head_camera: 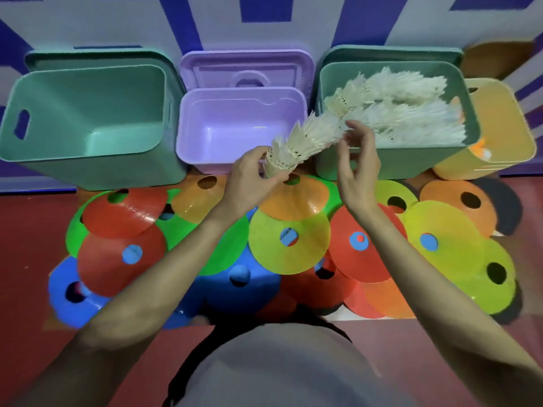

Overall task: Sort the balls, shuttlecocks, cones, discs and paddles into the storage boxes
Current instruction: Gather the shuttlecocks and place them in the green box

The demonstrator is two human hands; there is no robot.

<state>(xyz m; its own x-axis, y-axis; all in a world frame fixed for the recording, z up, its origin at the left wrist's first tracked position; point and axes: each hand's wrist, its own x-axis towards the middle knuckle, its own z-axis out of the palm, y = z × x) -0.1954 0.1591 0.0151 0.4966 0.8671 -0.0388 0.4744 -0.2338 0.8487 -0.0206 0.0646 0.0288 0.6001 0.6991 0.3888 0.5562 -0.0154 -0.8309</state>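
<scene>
A stack of shuttlecocks (305, 142) is slanting up and right toward the right green box (396, 163); the left hand (252, 177) is gripping its near end; the right hand (357, 168), loosely open, is touching its far end, nearer the box.

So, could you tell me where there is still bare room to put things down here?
The left green box and the purple box show bare floors. The right green box is crowded with shuttlecocks, and overlapping discs cover the floor before the boxes. Bare red floor lies left of the discs.
</scene>
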